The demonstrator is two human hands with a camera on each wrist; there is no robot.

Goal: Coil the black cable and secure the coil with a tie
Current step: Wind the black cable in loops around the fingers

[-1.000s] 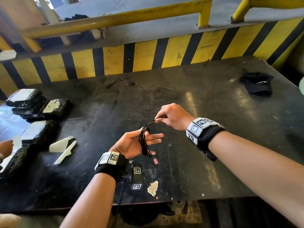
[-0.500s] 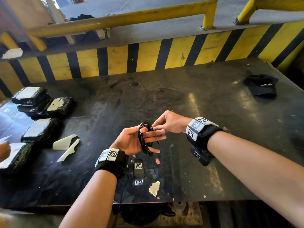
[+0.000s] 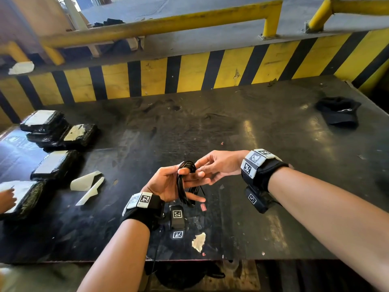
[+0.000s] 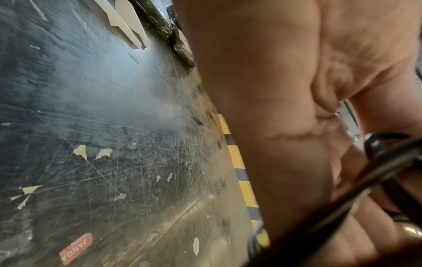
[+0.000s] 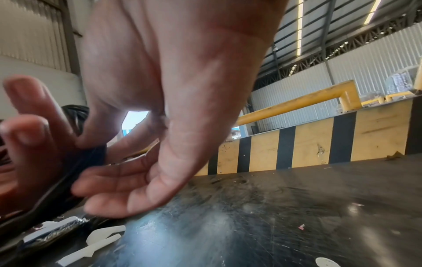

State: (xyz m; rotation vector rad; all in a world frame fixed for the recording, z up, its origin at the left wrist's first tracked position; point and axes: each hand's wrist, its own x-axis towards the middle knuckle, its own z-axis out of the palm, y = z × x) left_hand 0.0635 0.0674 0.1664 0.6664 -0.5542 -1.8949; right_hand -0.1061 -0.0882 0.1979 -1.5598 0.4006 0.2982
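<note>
The black cable [image 3: 182, 193] is wound into a small coil, held above the dark table [image 3: 252, 144]. My left hand [image 3: 192, 182] holds it palm up, with the thumb pressing the loops against outstretched fingers. My right hand [image 3: 199, 166] reaches in from the right, and its thumb and forefinger pinch the top of the coil. In the right wrist view that pinch closes on the dark cable [image 5: 57, 180]. The left wrist view shows only my palm and a few blurred loops of the cable [image 4: 376, 173]. No separate tie can be made out.
Black wrapped packets [image 3: 56, 165] with white labels lie at the left, where another person's hand [image 3: 6, 199] rests. White paper scraps [image 3: 88, 184] lie near them. A black cloth [image 3: 336, 110] sits far right. A small tagged device [image 3: 177, 218] lies below my hands. A striped barrier [image 3: 189, 74] bounds the far edge.
My right hand, which held a cable end stretched up and away from the coil, has come down to the coil's top. The left hand still holds the coil.
</note>
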